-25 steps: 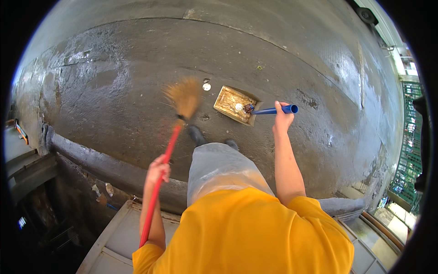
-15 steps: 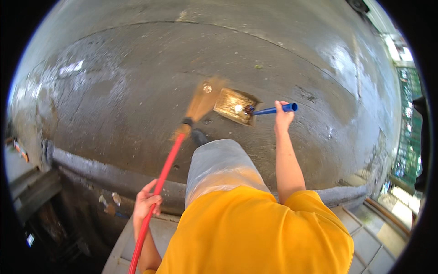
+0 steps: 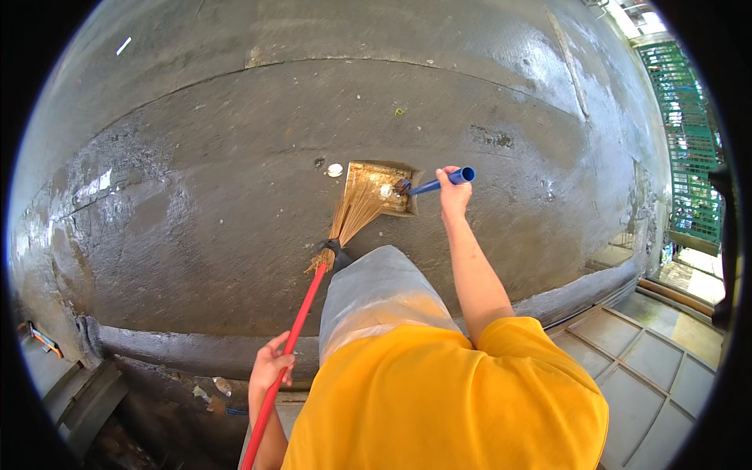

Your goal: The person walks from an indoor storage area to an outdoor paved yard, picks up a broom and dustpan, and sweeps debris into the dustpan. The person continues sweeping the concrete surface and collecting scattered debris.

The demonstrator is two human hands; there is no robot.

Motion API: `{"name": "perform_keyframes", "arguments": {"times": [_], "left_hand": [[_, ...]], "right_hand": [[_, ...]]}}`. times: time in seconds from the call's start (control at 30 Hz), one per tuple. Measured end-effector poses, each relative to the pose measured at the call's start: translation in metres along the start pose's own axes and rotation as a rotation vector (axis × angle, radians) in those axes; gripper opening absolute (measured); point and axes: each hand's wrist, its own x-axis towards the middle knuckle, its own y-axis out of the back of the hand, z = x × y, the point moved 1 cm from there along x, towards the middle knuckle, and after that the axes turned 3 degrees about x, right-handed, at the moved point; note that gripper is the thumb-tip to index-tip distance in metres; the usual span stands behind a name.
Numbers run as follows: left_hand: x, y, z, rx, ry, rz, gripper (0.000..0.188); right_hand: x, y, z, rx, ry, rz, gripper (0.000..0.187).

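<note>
My left hand [image 3: 272, 362] is closed around the red handle of a stick broom [image 3: 362, 210]. The broom's tan bristles fan out from a black binding and reach over the left part of a dustpan. That dustpan [image 3: 378, 167] is a boxy, gold-coloured metal one lying on the wet concrete, with a small dark clump at the foot of its handle. Its blue tube handle slants up to the right, and my right hand [image 3: 454, 196] grips it near the top end. Just left of the pan lies a small round white object [image 3: 335, 170] on the floor.
Wet grey concrete floor [image 3: 211, 235] spreads around, with a low kerb [image 3: 196, 345] behind me. A green metal fence [image 3: 681, 133] stands at the right. Grey framed panels [image 3: 634, 360] lie at lower right. A small yellow-green scrap [image 3: 399, 112] is farther out.
The broom bristles have swung right, from beside the dustpan to over it. The white object now shows left of the pan. My view has shifted, and both hands keep their grips.
</note>
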Motion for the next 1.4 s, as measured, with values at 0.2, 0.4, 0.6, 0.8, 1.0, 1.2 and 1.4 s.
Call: {"name": "perform_keyframes", "arguments": {"times": [0.2, 0.4, 0.6, 0.8, 1.0, 1.2, 1.4], "left_hand": [[-0.058, 0.028, 0.047, -0.029, -0.214, 0.209, 0.065], [0.079, 0.053, 0.028, -0.309, -0.282, 0.196, 0.065], [0.071, -0.019, 0.001, 0.229, 0.014, -0.046, 0.073], [0.004, -0.005, 0.07, 0.258, -0.082, -0.076, 0.072], [0.047, -0.027, 0.175, 0.371, -0.395, 0.042, 0.071], [0.179, -0.072, 0.335, 0.039, -0.589, -0.082, 0.067], [0.308, -0.108, 0.366, -0.18, -0.236, -0.16, 0.049]], "right_hand": [[0.0, 0.01, 0.002, -0.044, 0.017, -0.017, 0.019], [-0.005, 0.001, 0.0, -0.045, 0.054, -0.017, 0.02], [0.024, 0.039, 0.014, 0.197, -0.007, 0.194, 0.018], [0.05, 0.139, -0.003, 0.223, -0.212, 0.404, 0.019], [0.093, 0.171, -0.026, 0.237, -0.158, 0.615, 0.019], [0.153, 0.152, 0.014, 0.11, -0.062, 0.679, 0.027], [0.182, 0.074, 0.009, -0.056, -0.133, 0.507, 0.028]]}}
